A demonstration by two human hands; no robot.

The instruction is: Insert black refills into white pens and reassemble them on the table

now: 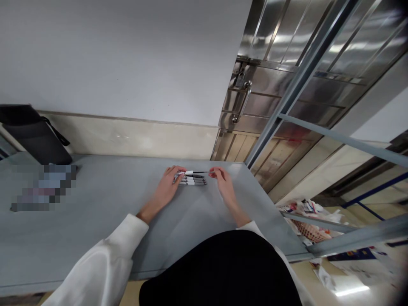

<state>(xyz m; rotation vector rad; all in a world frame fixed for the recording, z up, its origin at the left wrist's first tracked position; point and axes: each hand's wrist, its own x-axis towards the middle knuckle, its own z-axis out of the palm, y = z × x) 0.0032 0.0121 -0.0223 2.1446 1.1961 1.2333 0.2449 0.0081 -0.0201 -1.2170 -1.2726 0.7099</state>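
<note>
2 hands [168, 185] [224, 182] pinch 1 pen [200, 172] beside other pens [192, 180], a black case [35, 138] well apart.

No lettering, numbers or signs legible anywhere.

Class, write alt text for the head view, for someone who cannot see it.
A person's left hand holds a slim pen with a dark rod exposed, the right hand by its tip. Nearby pens lie side by side on a grey table.
</note>
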